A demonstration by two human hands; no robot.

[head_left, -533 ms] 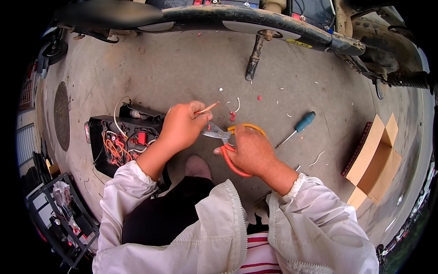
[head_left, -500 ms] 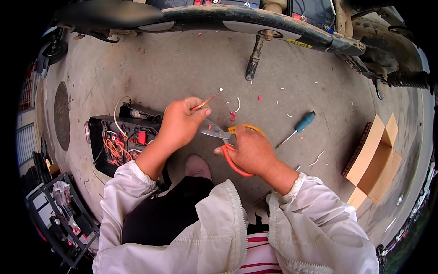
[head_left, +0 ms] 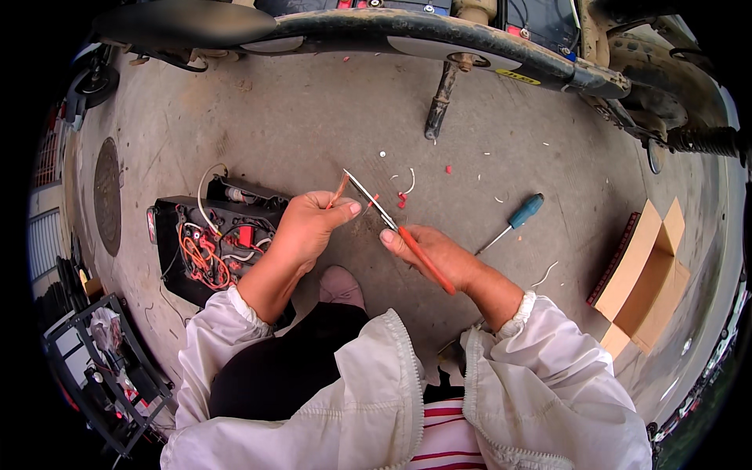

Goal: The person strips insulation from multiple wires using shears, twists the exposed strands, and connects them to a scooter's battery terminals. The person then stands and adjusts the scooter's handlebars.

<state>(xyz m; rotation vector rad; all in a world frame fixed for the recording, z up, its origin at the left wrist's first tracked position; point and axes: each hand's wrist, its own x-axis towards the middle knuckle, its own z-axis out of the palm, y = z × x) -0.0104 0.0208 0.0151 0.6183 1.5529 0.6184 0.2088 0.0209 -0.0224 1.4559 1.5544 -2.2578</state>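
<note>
My left hand (head_left: 301,229) is closed, thumb pressed against the fingers, on a red-orange wire (head_left: 339,190) whose bare copper end sticks up. My right hand (head_left: 440,252) grips scissors (head_left: 424,259) by their orange-red handle. Seen edge-on, the blades slant up to the left, and their tip lies beside the copper end; whether they touch it I cannot tell. Left of my left hand, an opened black casing (head_left: 176,258) holds a tangle of orange and white wires and a red block.
A blue-handled screwdriver (head_left: 525,210) lies on the concrete right of my right hand, among wire scraps. Further right is an open cardboard box (head_left: 644,290). A vehicle frame (head_left: 352,35) with a kickstand (head_left: 439,102) spans the far side. A black rack (head_left: 110,368) stands lower left.
The scissors have turned from flat, with blades apart, to edge-on, and their tip has risen to the wire's end. My left hand has moved slightly down, and the wire now points more upright.
</note>
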